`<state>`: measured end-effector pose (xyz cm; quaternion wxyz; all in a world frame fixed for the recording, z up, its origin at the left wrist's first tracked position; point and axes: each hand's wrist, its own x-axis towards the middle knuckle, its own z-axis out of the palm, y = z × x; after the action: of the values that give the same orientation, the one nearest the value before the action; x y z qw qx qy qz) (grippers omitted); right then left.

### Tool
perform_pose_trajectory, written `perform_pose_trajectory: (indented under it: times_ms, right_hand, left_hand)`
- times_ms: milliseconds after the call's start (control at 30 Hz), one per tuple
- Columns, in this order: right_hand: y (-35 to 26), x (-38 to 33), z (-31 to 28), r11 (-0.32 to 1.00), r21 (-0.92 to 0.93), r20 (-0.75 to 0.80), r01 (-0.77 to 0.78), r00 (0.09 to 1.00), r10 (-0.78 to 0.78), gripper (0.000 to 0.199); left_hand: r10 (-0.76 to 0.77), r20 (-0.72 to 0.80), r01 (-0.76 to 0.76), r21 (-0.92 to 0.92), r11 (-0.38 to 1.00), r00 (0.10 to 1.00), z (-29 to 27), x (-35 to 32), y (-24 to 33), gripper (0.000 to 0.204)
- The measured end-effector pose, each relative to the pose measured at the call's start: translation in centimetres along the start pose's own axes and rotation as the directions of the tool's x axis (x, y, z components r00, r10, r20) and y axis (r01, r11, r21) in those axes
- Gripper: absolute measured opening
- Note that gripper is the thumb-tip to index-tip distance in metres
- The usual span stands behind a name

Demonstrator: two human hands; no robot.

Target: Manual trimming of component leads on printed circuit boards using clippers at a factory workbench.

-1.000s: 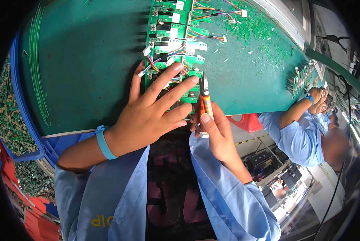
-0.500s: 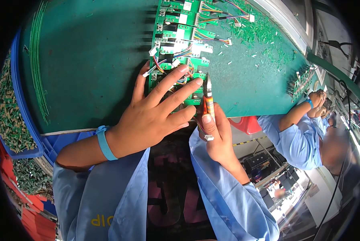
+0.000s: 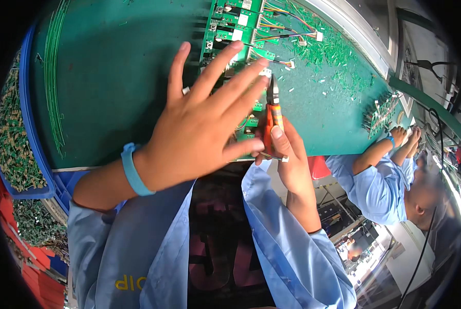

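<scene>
Green bench top (image 3: 122,82): row of green circuit boards (image 3: 247,36) lies on it. Left hand (image 3: 197,121) over the row, fingers spread wide; contact unclear. Right hand (image 3: 291,149) grips orange-handled cutters (image 3: 275,109), tips beside the row's right edge.

We see a brightly lit desk (image 3: 101,56), shadowed left of the circuit boards (image 3: 246,33). Our view curves toward black corners.

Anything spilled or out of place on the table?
Yes: green scraps lie strewn over the table right of the boards, unlike the strips laid neatly together at left.
</scene>
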<state>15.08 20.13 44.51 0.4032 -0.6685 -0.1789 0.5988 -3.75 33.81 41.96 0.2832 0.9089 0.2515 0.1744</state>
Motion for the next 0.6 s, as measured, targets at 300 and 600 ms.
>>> perform_pose_trajectory:
  times_ms: [300,600]
  right_hand:
    - [-1.1,0.2,0.3,0.999,-0.04,0.003,0.006,1.0,-0.006,0.028]
    - [-1.3,0.1,0.6,0.999,-0.046,-0.004,-0.009,1.0,0.009,0.03]
  left_hand:
    - [0.001,-0.019,0.0,0.063,0.998,1.0,0.7,0.1,-0.7,0.08]
    - [-0.009,-0.015,0.01,0.033,0.999,1.0,0.7,0.2,-0.6,0.078]
